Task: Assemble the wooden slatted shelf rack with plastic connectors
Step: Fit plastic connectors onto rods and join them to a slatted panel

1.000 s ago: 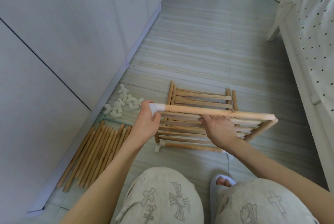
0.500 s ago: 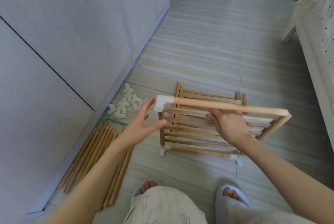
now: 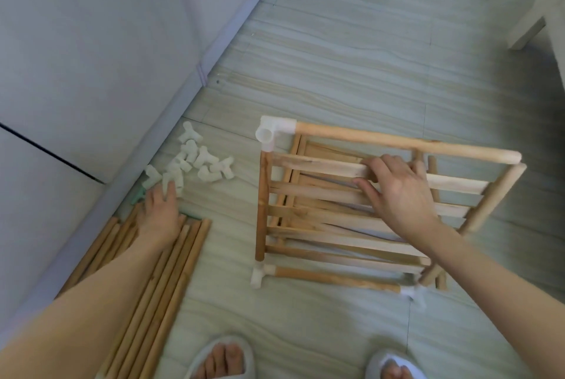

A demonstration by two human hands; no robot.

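Observation:
A partly built wooden slatted rack (image 3: pixel 308 213) stands on the floor, tilted up. A white plastic corner connector (image 3: pixel 272 131) caps its top left, joined to a round top rail (image 3: pixel 406 144). My right hand (image 3: pixel 394 192) grips an upper slat of the rack. Reaching left, my left hand (image 3: pixel 160 210) has its fingers stretched out and touching the near edge of a pile of white plastic connectors (image 3: pixel 195 163). Another slatted panel (image 3: pixel 330 152) lies flat beneath the rack.
Several loose wooden dowels (image 3: pixel 146 274) lie along the white cabinet (image 3: pixel 91 73) on the left. Two more white connectors (image 3: pixel 260 276) sit at the rack's bottom corners. My slippered feet (image 3: pixel 223 360) are at the bottom edge. A white furniture leg (image 3: pixel 526 30) stands far right.
My left hand let go of the corner connector and moved down left to the connector pile. The view tilted downward. My right hand kept its hold on the rack.

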